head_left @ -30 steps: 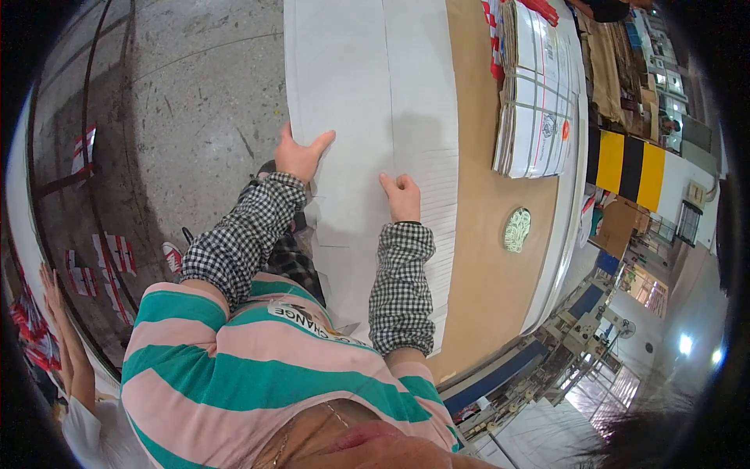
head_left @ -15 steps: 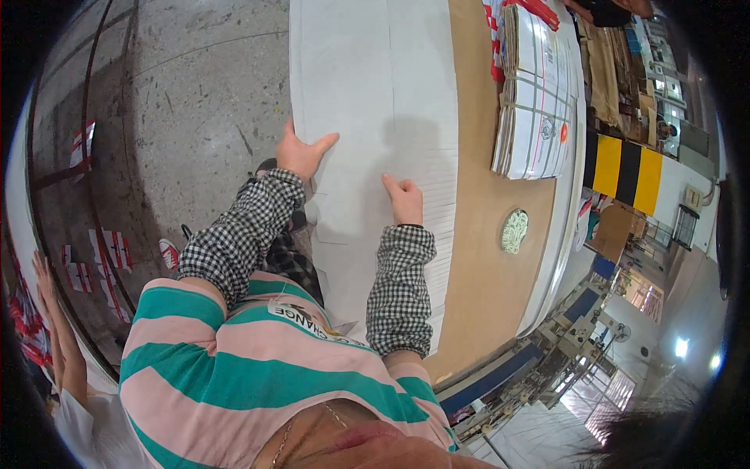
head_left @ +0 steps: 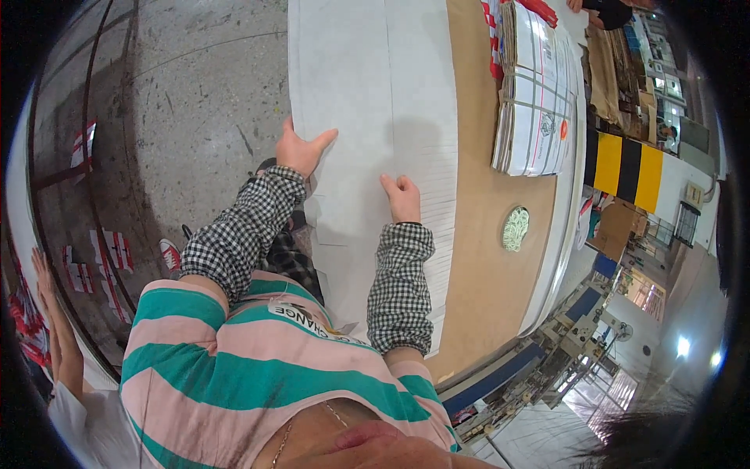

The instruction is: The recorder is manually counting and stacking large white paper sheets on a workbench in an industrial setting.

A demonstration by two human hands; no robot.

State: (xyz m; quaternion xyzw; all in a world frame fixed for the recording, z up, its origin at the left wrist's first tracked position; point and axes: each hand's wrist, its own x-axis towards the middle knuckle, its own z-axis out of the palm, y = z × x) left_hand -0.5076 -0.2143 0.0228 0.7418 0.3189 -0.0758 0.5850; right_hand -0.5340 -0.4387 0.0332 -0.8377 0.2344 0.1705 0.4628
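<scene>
Long white sheets (head_left: 344, 86) lie layered before me, their edges fanned in steps on the right side and cut unevenly near my body. My left hand (head_left: 301, 152) is at their left edge. Its thumb stretches flat across the top sheet and its index finger points away along the edge; the other fingers are mostly hidden. Over the sheets, farther right, is my right hand (head_left: 403, 199). Its fingers are curled and its thumb points left, close to the paper. Whether anything is pinched in it cannot be seen.
The sheets lie on a brown board (head_left: 488, 273). A tied white bundle (head_left: 535, 117) and a small pale green patterned object (head_left: 515, 228) lie to the right. Beyond stands a yellow-and-black striped barrier (head_left: 625, 170). Another person's arm (head_left: 66, 344) shows at lower left.
Both my hands keep nearly the same place and shape; the view has shifted slightly. At the far upper right, another person's hand and arm have shifted.
</scene>
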